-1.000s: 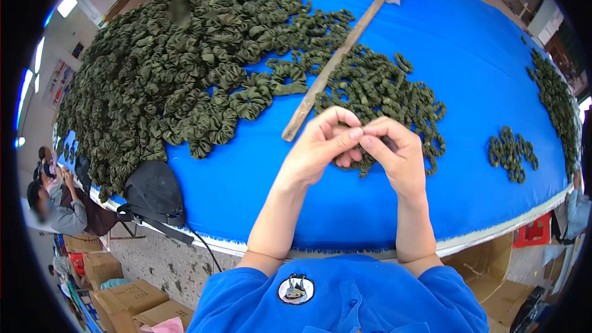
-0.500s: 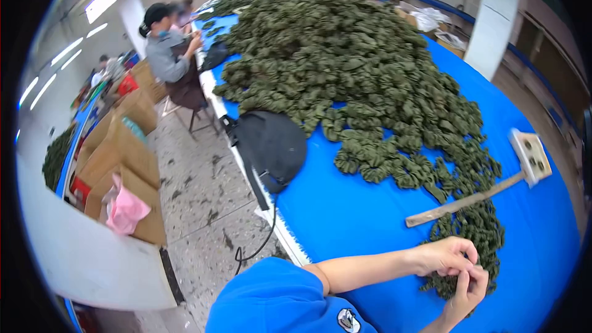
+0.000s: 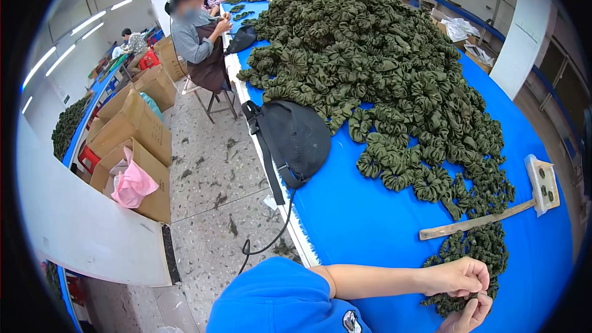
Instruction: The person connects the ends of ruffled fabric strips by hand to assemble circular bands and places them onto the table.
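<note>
My left hand (image 3: 462, 276) is closed in a pinch over the right end of the blue-covered table (image 3: 351, 222). Just below it my right hand (image 3: 471, 315) also has its fingers pinched, the fingertips of both hands nearly meeting. A bit of a dark green scrunchie (image 3: 467, 296) shows between them, mostly hidden by the fingers. Under and around the hands lies a heap of small, tightly gathered green scrunchies (image 3: 478, 250). Beyond it, a flat wooden stick (image 3: 459, 226) separates this heap from a very large pile of fuller green scrunchies (image 3: 364, 55).
A white tray (image 3: 545, 184) with a few small dark pieces sits at the stick's far end. A black bag (image 3: 299, 142) with a strap lies at the table's left edge. Cardboard boxes (image 3: 145, 126) line the floor. A co-worker (image 3: 200, 49) sits farther along the table.
The camera view has shifted, so the table and pile appear farther right. Both hands sit slightly lower in the view, still pinched together at the fingertips.
</note>
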{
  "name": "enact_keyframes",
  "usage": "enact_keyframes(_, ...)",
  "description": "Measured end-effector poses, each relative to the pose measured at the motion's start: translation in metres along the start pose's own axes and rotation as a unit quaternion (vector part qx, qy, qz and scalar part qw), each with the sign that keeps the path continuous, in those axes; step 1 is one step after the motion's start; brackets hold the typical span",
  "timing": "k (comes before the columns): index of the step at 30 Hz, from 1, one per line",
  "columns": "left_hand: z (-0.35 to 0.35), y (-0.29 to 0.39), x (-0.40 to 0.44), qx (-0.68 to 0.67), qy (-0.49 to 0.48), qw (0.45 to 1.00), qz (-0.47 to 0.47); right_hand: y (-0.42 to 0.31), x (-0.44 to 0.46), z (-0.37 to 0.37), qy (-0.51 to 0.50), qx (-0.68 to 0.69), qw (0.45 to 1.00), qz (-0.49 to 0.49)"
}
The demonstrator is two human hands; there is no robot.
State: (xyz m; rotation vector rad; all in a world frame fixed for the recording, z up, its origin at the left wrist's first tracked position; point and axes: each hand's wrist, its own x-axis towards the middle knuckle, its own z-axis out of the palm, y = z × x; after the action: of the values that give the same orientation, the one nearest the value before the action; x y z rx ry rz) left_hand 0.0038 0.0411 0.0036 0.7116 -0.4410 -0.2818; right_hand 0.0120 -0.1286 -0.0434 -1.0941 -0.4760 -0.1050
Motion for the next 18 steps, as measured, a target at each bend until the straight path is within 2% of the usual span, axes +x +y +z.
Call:
enact_keyframes(5, -0.007, -0.001, 0.003, -0.005, 0.046, 0.999, 0.001, 0.006, 0.009, -0.012, -0.062, 0.023, 0.998, 0.009)
enact_keyframes(10, -0.008, -0.001, 0.001, 0.066, 0.03, 0.997, -0.009, -0.002, 0.009, -0.006, -0.083, 0.068, 0.992, 0.066)
enact_keyframes(14, -0.008, 0.01, -0.002, 0.194, 0.019, 0.98, -0.042, -0.004, 0.007, 0.001, -0.087, 0.058, 0.991, 0.085)
enact_keyframes(18, -0.009, 0.007, -0.004, 0.229, 0.02, 0.973, -0.032, -0.004, 0.009, -0.001, -0.097, 0.024, 0.991, 0.088)
